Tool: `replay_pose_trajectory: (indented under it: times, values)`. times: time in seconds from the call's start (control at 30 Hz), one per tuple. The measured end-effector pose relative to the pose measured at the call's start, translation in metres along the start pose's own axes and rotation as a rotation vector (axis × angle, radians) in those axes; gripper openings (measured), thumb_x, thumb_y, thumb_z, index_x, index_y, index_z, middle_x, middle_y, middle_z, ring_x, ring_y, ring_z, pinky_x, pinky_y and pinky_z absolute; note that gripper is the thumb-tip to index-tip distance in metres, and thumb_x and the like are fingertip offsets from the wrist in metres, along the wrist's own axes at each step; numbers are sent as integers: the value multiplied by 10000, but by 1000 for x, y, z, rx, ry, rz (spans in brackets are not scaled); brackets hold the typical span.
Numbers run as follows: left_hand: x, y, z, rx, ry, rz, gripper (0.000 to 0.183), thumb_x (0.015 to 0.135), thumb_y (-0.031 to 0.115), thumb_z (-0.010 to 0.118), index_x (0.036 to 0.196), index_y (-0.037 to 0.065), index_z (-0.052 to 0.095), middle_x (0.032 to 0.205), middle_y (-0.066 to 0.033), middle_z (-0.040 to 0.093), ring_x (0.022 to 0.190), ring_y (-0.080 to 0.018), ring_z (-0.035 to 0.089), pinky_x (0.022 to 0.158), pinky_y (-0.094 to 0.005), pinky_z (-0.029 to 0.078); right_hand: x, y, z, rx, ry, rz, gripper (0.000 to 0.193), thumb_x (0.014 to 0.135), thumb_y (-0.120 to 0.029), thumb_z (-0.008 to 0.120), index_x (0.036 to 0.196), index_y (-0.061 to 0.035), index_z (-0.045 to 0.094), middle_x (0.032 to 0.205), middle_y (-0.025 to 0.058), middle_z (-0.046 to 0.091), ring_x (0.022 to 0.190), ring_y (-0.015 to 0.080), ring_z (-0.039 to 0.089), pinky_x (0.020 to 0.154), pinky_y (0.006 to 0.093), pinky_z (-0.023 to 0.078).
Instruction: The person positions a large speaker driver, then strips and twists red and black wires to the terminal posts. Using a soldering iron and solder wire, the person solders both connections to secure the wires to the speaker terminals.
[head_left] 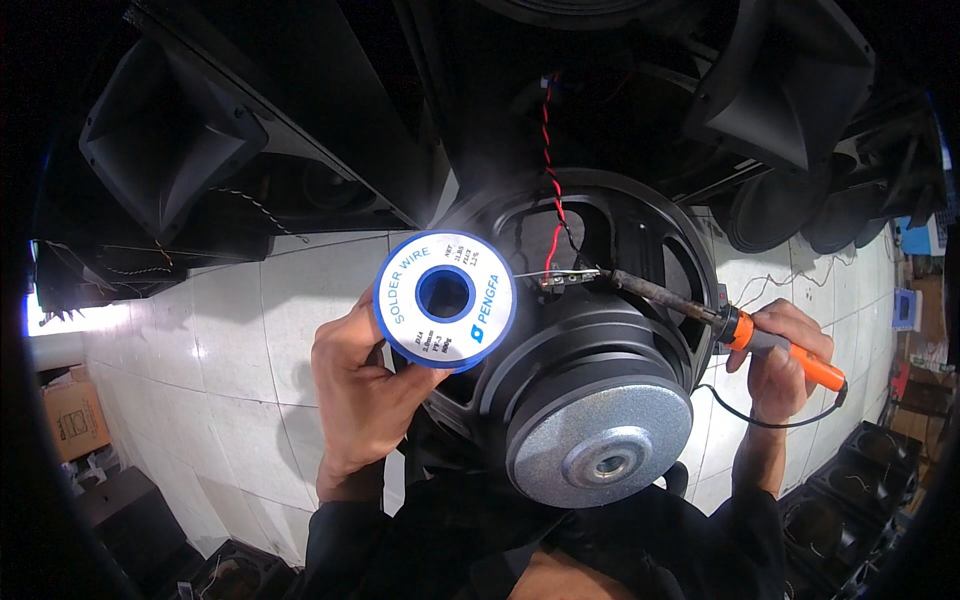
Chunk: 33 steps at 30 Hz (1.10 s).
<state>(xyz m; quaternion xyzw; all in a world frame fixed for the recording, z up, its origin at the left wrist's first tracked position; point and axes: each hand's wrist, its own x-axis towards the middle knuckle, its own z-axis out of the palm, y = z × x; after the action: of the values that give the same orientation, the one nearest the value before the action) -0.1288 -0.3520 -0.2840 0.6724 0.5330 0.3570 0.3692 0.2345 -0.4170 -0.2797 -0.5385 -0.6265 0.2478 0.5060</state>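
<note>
My left hand [365, 385] is closed around a spool of solder wire [400, 290], blue-rimmed with a white label. A thin strand of solder [540, 273] runs from it to the terminal strip [572, 281] on a large loudspeaker driver. In my right hand [785, 360] is an orange and grey soldering iron [770, 349], its dark tip touching or very near the strip's right end. A twisted red and black wire pair [550, 160] comes down to the same strip. The driver's round silver magnet [560, 440] faces up, close to my body.
Dark speaker cabinets with horns [175, 135] rise at the far left and far right. The iron's black cord [745, 420] loops below its handle. More speaker boxes [850, 490] stand at lower right, and a cardboard box [75, 418] sits at the left on the tiled floor [230, 350].
</note>
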Motion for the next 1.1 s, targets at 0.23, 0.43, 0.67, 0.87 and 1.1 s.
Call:
replay_pose_trajectory:
  times: [0.23,0.43,0.67,0.87,1.1]
  values:
    - [-1,-3,0,21,10,9,312,743,125,861,1008,17,738,1032,-127,744,957,-234,729,871,-359,565,-5,5,0,-39,52,41,454,847,-430,611,986,-24,759,731,113,715,626,205,700,625,291,551]
    - [1,0,0,23,9,26,313,739,127,866,1002,15,738,1039,-133,742,959,-239,729,871,-357,565,-6,7,-1,-50,44,41,443,852,-416,603,989,-24,759,735,116,718,629,205,704,631,289,557]
    - [-1,-3,-2,25,-1,8,324,724,115,870,1005,20,740,1042,-133,742,968,-241,727,885,-362,563,-6,7,-1,-34,49,45,422,858,-398,612,985,-23,759,730,110,716,616,200,698,621,284,548]
    - [0,0,2,7,14,33,327,728,119,865,1014,23,741,1048,-133,742,978,-243,725,893,-371,561,-2,10,-4,-53,-25,-113,430,892,-377,611,1052,5,727,696,118,659,526,182,651,524,254,523]
    - [1,3,2,18,3,28,324,736,131,863,1017,28,740,1053,-135,741,982,-252,725,898,-370,559,-1,4,-3,-86,0,-74,417,853,-395,610,952,-17,755,667,72,703,592,179,685,605,289,542]
